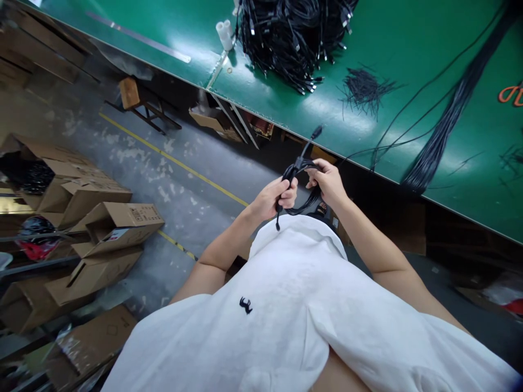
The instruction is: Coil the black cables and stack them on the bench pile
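Note:
A coiled black cable (303, 208) hangs between my two hands, in front of my white shirt and just off the table's edge. My left hand (275, 197) is closed around one side of the coil, where its connector ends are gathered; one plug sticks up toward the table and another end points down. On the coil's other side my right hand (327, 182) pinches the loops between thumb and fingers. Its fingertips are partly hidden by the cable. On the green table (400, 32) beyond lies a large heap of black cables (292, 38) with metal plugs.
A pile of short black ties (364, 91) lies near the table edge, beside a long bundle of black strands (453, 114). White cylinders (224, 35), a metal ruler (151, 42) and orange-handled scissors (510, 95) are also there. Cardboard boxes (122, 223) and a stool (133, 95) stand left.

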`<state>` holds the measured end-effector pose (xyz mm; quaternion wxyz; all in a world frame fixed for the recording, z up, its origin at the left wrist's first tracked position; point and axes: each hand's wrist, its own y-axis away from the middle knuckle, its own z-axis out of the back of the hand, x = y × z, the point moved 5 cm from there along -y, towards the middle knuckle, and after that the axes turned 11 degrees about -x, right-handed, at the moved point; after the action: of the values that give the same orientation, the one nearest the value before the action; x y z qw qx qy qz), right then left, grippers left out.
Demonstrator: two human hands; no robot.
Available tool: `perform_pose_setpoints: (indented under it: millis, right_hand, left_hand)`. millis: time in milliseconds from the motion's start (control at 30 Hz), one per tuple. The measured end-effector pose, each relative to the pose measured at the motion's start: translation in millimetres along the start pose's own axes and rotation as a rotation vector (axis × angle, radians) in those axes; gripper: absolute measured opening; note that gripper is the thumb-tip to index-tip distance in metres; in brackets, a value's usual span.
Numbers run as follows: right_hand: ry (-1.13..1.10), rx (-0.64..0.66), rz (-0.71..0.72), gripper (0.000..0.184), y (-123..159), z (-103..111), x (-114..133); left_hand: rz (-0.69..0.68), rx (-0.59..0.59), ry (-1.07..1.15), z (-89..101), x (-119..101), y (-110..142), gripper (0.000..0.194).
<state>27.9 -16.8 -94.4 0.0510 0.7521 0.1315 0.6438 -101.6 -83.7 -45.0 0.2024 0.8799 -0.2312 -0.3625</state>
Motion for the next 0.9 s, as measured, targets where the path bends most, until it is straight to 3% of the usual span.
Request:
perform_pose_setpoints:
  millis: [133, 200, 333, 433, 500, 600, 667, 700, 733, 767, 900]
  right_hand:
    - [-0.48, -0.183, -0.639, 0.039, 32, -20, -45]
    - [-0.607, -0.267, -0.741, 0.04, 41, -24, -57]
    - [-0.562, -0.312, -0.542, 0.036, 30, -6, -63]
    - [-0.217, -0.231, -0.251, 0.023, 9, 15, -55]
    - [0.108, -0.14, -0.017, 0.024, -8, 26, -43]
    - [0.461, 0.164, 0.169, 0.022, -36, 35, -34]
    - [0.518, 0.453, 0.133, 0.019, -57, 45, -35]
    - [0.536, 0.523, 0.076, 0.018, -72, 56, -36]
    - [0.568, 0.509, 0.009, 0.019, -90, 72, -37]
    - [0.615, 0.414, -0.055, 0.02, -112, 93, -38]
    - [0.795, -0.211, -0.155, 0.02, -211, 196, -27]
  left_hand:
    - [-0.088, -0.157, -0.035, 5.0, 0, -14, 0.02]
    - [-0.068, -0.163, -0.084, 6.8, 6, -21, 0.021]
    - [-0.073, -0.121, -0.138, 9.1, 14, -33, 0.033]
    - [-0.034, -0.102, -0.202, 9.0, 15, -40, 0.044]
    - [0.057, -0.089, -0.27, 8.3, 17, -45, 0.047]
    - [0.134, -0.149, -0.327, 9.8, 17, -52, 0.048]
    - [0.126, -0.229, -0.334, 10.9, 14, -58, 0.049]
    - [0.114, -0.274, -0.334, 11.5, 11, -61, 0.05]
    - [0.099, -0.324, -0.332, 12.3, 7, -65, 0.05]
    - [0.082, -0.38, -0.327, 13.8, 2, -69, 0.051]
    - [0.035, -0.614, -0.298, 26.2, -17, -84, 0.052]
